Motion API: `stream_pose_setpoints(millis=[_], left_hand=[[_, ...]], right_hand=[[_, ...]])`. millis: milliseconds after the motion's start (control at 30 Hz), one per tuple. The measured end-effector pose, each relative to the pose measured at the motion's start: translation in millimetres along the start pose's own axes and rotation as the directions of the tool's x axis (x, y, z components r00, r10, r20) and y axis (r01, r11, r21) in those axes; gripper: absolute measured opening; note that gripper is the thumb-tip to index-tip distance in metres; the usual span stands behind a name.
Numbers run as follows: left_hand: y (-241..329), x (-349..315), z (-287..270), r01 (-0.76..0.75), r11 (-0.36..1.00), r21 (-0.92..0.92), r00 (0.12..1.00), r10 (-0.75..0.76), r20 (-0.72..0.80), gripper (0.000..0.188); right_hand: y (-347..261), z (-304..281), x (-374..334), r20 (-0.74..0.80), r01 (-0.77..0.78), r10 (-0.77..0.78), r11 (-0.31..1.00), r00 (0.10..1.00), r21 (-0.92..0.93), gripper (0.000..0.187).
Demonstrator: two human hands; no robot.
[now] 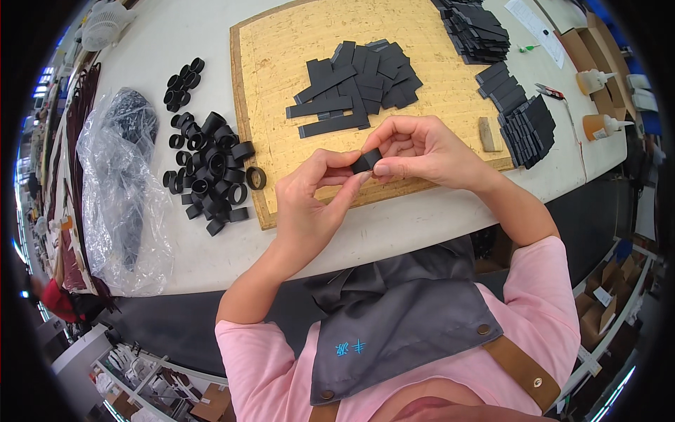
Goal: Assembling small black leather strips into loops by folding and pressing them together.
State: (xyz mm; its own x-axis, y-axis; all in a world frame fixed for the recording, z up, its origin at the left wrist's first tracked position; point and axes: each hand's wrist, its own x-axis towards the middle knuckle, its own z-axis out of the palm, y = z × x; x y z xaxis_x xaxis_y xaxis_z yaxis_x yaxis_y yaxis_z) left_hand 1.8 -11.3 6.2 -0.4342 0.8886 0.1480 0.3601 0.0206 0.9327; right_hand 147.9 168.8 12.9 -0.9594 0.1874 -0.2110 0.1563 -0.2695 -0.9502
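Between my two hands, above the front part of a yellowish board [436, 42], is a small black strip bent into a loop [366, 161]. My left hand [316, 184] pinches its left side with thumb and fingertips. From the other side my right hand [422, 151] grips it between thumb and curled fingers. Just beyond my hands lies a loose pile of flat black strips [358, 81] on the board. Left of the board, a heap of black rings [214, 165] rests on the white table, some standing on edge and some lying flat.
Stacked black strips [527, 130] line the board's right side, with another stack [474, 32] at the far right. A small wooden block [490, 135] lies nearby. Orange-filled bottles [601, 126] stand near the right edge. A clear plastic bag [126, 204] with dark contents covers the left side.
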Motion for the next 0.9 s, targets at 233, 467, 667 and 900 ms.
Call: stream_pose_setpoints(millis=[233,467,667,900], left_hand=[[-1.0,0.2,-0.6,0.018,0.999,-0.045,1.000,-0.017,0.025,0.021],[3.8,1.0,-1.9,0.040,0.999,-0.017,0.998,-0.039,0.049,0.020],[4.0,0.2,-0.1,-0.023,0.999,0.032,0.998,0.021,0.053,0.021],[2.6,-0.1,0.7,-0.058,0.997,0.058,0.994,0.052,0.097,0.022]], right_hand=[[-1.3,-2.7,-0.5,-0.003,0.000,0.000,1.000,1.000,-0.018,0.024],[0.0,-5.3,1.3,0.023,-0.021,0.022,0.997,0.999,-0.075,0.023],[2.9,-3.7,0.0,0.034,0.005,-0.002,0.995,0.999,-0.100,0.019],[0.7,-1.6,-2.1,0.105,-0.112,0.119,0.991,0.987,-0.070,0.013]])
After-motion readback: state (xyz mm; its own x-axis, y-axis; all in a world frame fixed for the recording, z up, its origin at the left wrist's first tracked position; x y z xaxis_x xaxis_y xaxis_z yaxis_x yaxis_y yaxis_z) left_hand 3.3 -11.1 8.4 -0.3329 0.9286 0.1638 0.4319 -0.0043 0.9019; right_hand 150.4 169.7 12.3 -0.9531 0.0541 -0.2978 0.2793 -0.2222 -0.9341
